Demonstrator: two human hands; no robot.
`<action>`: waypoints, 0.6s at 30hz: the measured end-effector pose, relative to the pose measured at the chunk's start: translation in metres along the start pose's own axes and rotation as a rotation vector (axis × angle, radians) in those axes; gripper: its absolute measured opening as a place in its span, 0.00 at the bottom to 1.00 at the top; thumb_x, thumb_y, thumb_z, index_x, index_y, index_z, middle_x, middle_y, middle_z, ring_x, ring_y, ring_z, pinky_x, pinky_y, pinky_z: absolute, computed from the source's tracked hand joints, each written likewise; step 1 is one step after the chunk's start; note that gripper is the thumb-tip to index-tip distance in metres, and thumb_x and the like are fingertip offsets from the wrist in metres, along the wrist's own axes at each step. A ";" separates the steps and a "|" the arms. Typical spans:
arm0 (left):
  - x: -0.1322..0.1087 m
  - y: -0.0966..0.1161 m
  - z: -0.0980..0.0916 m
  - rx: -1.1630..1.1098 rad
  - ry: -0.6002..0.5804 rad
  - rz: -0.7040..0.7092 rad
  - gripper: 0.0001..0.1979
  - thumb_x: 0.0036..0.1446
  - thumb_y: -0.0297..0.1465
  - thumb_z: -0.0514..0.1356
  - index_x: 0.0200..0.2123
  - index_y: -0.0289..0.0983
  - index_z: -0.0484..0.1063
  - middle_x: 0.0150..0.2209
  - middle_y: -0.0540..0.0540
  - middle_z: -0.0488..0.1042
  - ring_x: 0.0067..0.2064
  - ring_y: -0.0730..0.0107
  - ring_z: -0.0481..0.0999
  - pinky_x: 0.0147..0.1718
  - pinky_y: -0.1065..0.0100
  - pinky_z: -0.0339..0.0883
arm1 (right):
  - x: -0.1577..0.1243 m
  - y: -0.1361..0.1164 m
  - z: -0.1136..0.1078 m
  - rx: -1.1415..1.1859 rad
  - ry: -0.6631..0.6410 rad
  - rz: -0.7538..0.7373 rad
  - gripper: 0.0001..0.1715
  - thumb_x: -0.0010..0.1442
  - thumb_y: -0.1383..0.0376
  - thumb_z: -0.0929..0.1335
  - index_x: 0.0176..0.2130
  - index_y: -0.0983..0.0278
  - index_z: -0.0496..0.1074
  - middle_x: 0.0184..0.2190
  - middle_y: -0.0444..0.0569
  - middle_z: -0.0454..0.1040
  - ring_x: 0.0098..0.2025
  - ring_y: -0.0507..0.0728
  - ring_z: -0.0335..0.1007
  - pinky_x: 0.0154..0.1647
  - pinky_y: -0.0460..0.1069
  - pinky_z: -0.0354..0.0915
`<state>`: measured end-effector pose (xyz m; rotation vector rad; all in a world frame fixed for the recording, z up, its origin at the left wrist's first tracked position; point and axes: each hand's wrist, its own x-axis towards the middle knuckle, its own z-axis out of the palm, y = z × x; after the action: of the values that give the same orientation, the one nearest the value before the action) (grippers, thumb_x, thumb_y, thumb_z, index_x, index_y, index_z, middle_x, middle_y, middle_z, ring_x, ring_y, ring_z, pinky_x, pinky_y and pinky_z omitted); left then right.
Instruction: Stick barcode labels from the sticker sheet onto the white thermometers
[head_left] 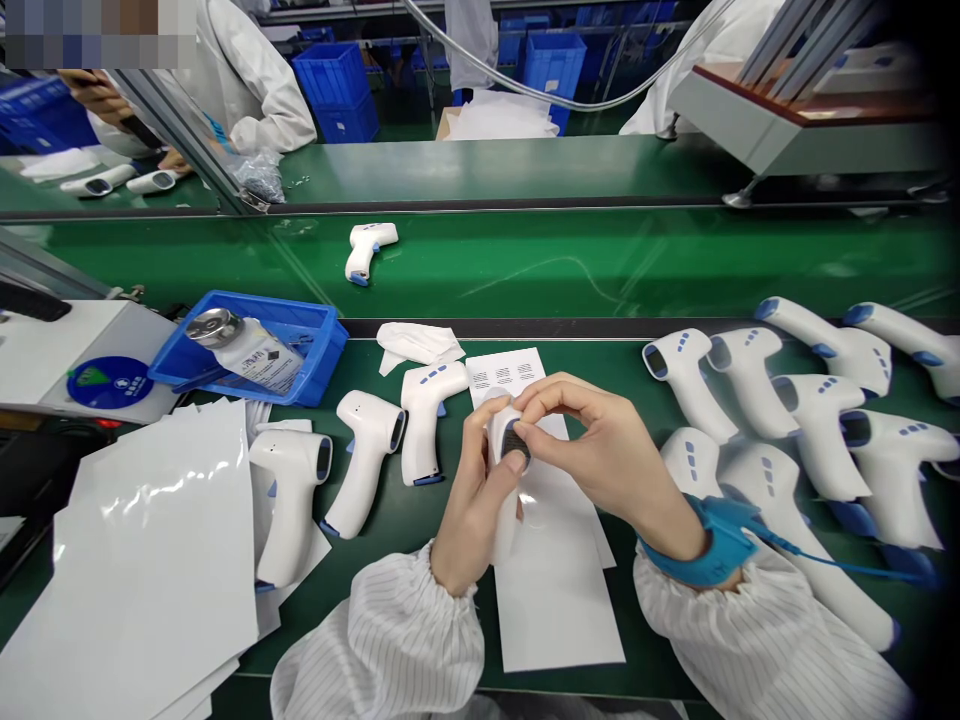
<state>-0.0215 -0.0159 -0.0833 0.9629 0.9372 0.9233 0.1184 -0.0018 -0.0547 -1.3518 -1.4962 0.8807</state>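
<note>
A white infrared thermometer [514, 445] is held over the middle of the table, its dark display end facing me. My left hand [469, 500] is wrapped around its body, thumb beside the display. My right hand [600, 440] is closed, with thumb and forefinger pinched at the display's upper edge; whether a small piece is between them is hidden. Beneath both hands lie a label sheet [495, 372] with small printed blocks and glossy white sheets [559, 620]. Left of my hands lie a thermometer with blue buttons [424, 425] and two others, displays facing right.
Several thermometers [817, 430] crowd the right side. A blue tray [319, 365] holds a metal-capped bottle [255, 350]; a folded white cloth [420, 343] lies nearby. White sheets [165, 560] cover the left. One thermometer [367, 250] lies on the green belt [540, 265]. A blue wrist strap's cord trails right.
</note>
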 end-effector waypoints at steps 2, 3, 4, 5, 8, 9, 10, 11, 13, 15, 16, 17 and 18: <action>0.002 0.001 0.001 -0.029 0.008 -0.009 0.15 0.64 0.40 0.54 0.53 0.46 0.61 0.50 0.45 0.67 0.38 0.70 0.72 0.23 0.74 0.68 | -0.002 -0.003 0.003 -0.027 0.002 -0.012 0.09 0.54 0.75 0.69 0.28 0.61 0.71 0.35 0.45 0.76 0.42 0.56 0.73 0.45 0.52 0.68; 0.003 0.001 0.001 -0.030 0.021 -0.015 0.14 0.65 0.40 0.53 0.52 0.45 0.61 0.51 0.45 0.66 0.41 0.68 0.72 0.24 0.74 0.69 | -0.003 -0.004 0.004 -0.038 0.009 -0.018 0.09 0.54 0.75 0.69 0.28 0.61 0.71 0.36 0.45 0.76 0.42 0.56 0.73 0.46 0.52 0.68; 0.004 0.003 0.001 -0.016 0.040 -0.023 0.14 0.65 0.40 0.52 0.52 0.45 0.61 0.52 0.45 0.66 0.43 0.66 0.73 0.25 0.74 0.70 | -0.004 -0.004 0.005 -0.039 0.014 -0.022 0.09 0.55 0.74 0.70 0.28 0.61 0.71 0.36 0.45 0.76 0.43 0.56 0.73 0.47 0.52 0.67; 0.004 0.004 0.000 0.004 0.056 -0.032 0.14 0.65 0.41 0.51 0.52 0.46 0.61 0.54 0.45 0.65 0.44 0.64 0.73 0.25 0.73 0.71 | -0.005 -0.005 0.004 -0.023 0.012 -0.022 0.08 0.56 0.74 0.70 0.29 0.61 0.72 0.37 0.45 0.76 0.43 0.55 0.73 0.47 0.51 0.67; 0.004 0.011 -0.001 0.071 0.093 -0.056 0.15 0.65 0.42 0.51 0.52 0.46 0.61 0.54 0.44 0.66 0.45 0.63 0.73 0.27 0.70 0.74 | -0.007 -0.003 0.001 0.104 -0.045 0.037 0.03 0.62 0.67 0.69 0.35 0.60 0.74 0.39 0.45 0.77 0.44 0.55 0.73 0.47 0.51 0.68; 0.004 0.013 -0.001 0.089 0.107 -0.053 0.15 0.65 0.43 0.52 0.52 0.46 0.62 0.53 0.44 0.67 0.45 0.63 0.73 0.28 0.69 0.74 | -0.007 -0.002 -0.001 0.141 -0.058 0.072 0.04 0.63 0.64 0.68 0.37 0.60 0.74 0.39 0.45 0.77 0.44 0.55 0.73 0.46 0.51 0.69; 0.003 0.015 -0.001 0.100 0.120 -0.046 0.15 0.65 0.43 0.52 0.51 0.46 0.63 0.52 0.45 0.68 0.44 0.63 0.73 0.30 0.68 0.75 | -0.007 -0.001 -0.003 0.163 -0.061 0.108 0.06 0.65 0.62 0.67 0.38 0.60 0.74 0.39 0.46 0.77 0.43 0.54 0.74 0.45 0.50 0.69; 0.002 0.017 -0.001 0.108 0.135 -0.037 0.14 0.65 0.43 0.52 0.51 0.46 0.63 0.50 0.46 0.68 0.44 0.64 0.73 0.31 0.67 0.75 | -0.007 -0.001 -0.004 0.168 -0.055 0.136 0.08 0.65 0.60 0.66 0.38 0.60 0.74 0.39 0.46 0.77 0.42 0.54 0.73 0.44 0.50 0.69; 0.000 0.020 -0.001 0.123 0.162 -0.012 0.12 0.65 0.42 0.51 0.50 0.47 0.64 0.51 0.47 0.67 0.44 0.65 0.73 0.32 0.68 0.75 | -0.008 -0.001 -0.005 0.155 -0.045 0.154 0.09 0.65 0.59 0.66 0.36 0.61 0.73 0.37 0.45 0.76 0.40 0.54 0.73 0.42 0.50 0.69; -0.001 0.022 0.001 0.157 0.183 0.029 0.11 0.66 0.40 0.51 0.49 0.48 0.64 0.52 0.48 0.66 0.44 0.67 0.71 0.33 0.69 0.73 | -0.009 -0.004 -0.003 0.137 -0.040 0.133 0.07 0.64 0.60 0.67 0.35 0.60 0.72 0.37 0.46 0.75 0.40 0.54 0.72 0.40 0.49 0.70; -0.002 0.023 0.001 0.182 0.189 0.055 0.10 0.66 0.38 0.51 0.49 0.48 0.64 0.52 0.49 0.66 0.45 0.68 0.71 0.34 0.69 0.72 | -0.010 -0.005 -0.002 0.126 -0.031 0.116 0.06 0.63 0.60 0.68 0.35 0.60 0.72 0.38 0.46 0.74 0.40 0.54 0.72 0.39 0.49 0.70; -0.002 0.023 0.002 0.206 0.191 0.081 0.09 0.66 0.37 0.52 0.49 0.47 0.64 0.51 0.49 0.66 0.45 0.69 0.70 0.36 0.70 0.71 | -0.011 -0.007 -0.001 0.111 -0.013 0.098 0.06 0.62 0.61 0.69 0.34 0.60 0.72 0.38 0.46 0.73 0.40 0.54 0.72 0.37 0.49 0.70; -0.002 0.024 0.003 0.225 0.187 0.104 0.09 0.66 0.36 0.51 0.48 0.47 0.63 0.50 0.49 0.66 0.44 0.70 0.69 0.37 0.70 0.70 | -0.011 -0.008 -0.001 0.092 0.010 0.078 0.05 0.62 0.62 0.69 0.33 0.60 0.72 0.38 0.46 0.73 0.39 0.54 0.71 0.36 0.49 0.70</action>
<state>-0.0246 -0.0118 -0.0601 1.1377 1.1767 1.0233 0.1161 -0.0143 -0.0488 -1.3527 -1.3860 0.9785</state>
